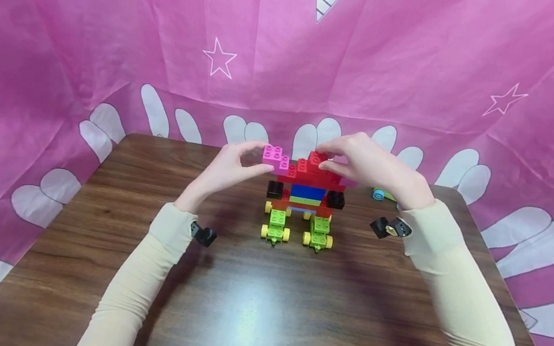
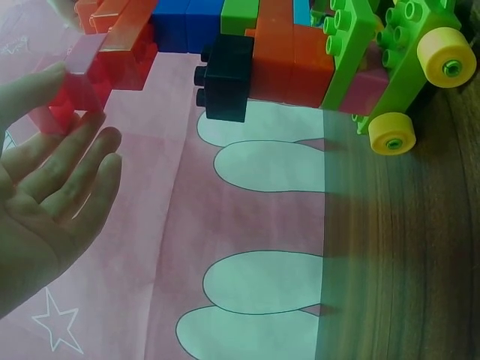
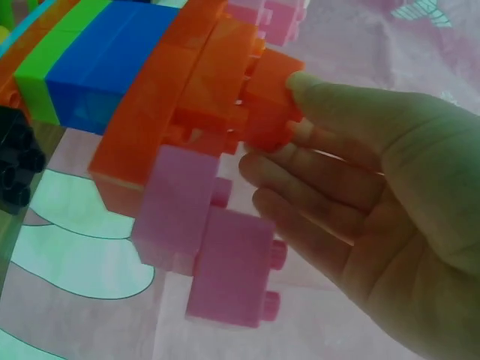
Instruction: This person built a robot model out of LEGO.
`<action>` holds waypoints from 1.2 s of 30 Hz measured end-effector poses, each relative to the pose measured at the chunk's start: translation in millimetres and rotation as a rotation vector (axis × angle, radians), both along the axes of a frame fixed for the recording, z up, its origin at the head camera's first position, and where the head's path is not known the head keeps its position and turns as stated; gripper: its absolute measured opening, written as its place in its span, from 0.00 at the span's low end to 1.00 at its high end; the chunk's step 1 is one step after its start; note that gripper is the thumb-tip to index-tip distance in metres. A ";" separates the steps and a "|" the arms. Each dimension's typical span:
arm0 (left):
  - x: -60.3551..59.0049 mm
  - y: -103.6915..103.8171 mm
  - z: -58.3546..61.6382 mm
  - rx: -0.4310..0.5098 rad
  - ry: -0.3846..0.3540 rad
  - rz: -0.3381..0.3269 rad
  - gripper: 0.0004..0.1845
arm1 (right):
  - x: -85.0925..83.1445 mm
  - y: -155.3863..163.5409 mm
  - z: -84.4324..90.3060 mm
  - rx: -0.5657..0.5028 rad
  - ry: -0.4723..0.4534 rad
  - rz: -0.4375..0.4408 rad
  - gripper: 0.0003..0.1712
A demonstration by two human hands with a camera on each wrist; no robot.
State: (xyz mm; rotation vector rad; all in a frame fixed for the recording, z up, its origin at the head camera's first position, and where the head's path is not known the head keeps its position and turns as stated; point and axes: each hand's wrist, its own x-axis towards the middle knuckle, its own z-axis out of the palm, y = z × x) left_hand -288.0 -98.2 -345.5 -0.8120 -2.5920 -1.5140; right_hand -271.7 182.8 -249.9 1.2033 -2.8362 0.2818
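A brick model [image 1: 306, 198] stands upright mid-table on two green wheeled feet [image 1: 276, 225], with black, blue and red bricks above them. My left hand [image 1: 264, 158] pinches the stepped pink brick [image 1: 276, 158] at the model's upper left end. In the left wrist view the thumb and fingers of my left hand [image 2: 71, 101] close on that pink brick [image 2: 81, 66]. My right hand [image 1: 326, 155] pinches the small red brick [image 1: 317, 158] on top of the model. In the right wrist view, my right hand [image 3: 274, 127] has thumb and fingers round the red brick [image 3: 266, 105], with another pink brick [image 3: 217, 255] below it.
The model stands on a dark wooden table [image 1: 258, 306]. A small blue and green piece [image 1: 379, 194] lies behind my right wrist near the table's far right. A pink star-printed cloth [image 1: 117, 26] hangs behind and around the table.
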 end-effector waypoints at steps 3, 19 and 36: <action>-0.4 0.4 -0.2 0.000 -0.004 -0.002 0.27 | -0.9 2.1 -3.3 -0.019 0.004 -0.005 0.17; 0.2 0.6 1.2 -0.013 0.015 -0.017 0.26 | 0.1 -4.0 1.4 0.032 0.046 0.046 0.05; -0.1 1.3 0.7 0.003 0.011 -0.022 0.26 | -4.1 -7.0 7.6 0.059 0.043 0.084 0.09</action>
